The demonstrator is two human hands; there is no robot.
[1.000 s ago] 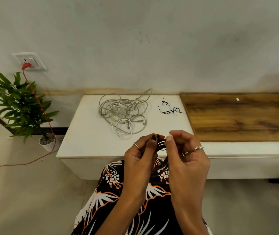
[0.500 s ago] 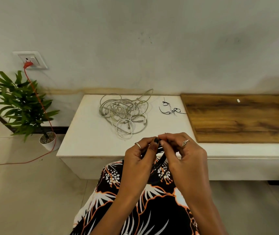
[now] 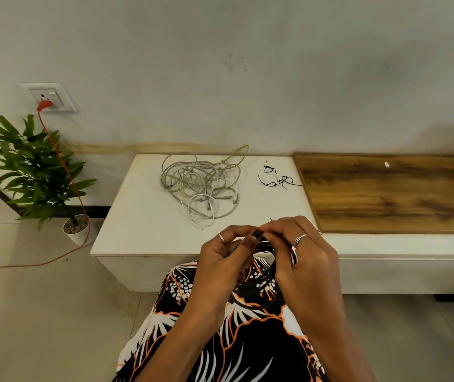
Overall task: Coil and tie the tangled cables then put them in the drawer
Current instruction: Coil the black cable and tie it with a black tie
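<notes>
Tying step, I judge: left hand (image 3: 226, 255) grips the black coil (image 3: 268, 267) while right hand (image 3: 297, 244) fingers pinch a tie atop it; next, cinching; pale tangle (image 3: 201, 183) lies beyond on the bench (image 3: 137, 216).

Tangled pale cables (image 3: 202, 186) heaped on white cabinet (image 3: 137, 216).

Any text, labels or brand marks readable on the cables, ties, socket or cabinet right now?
None readable.
Wall socket: no lettering visible.
Tangled pale cables: connectors too small to show any marking.
Black ties: plain.
Black cable held by left hand and right hand: mostly hidden, no print seen.
</notes>
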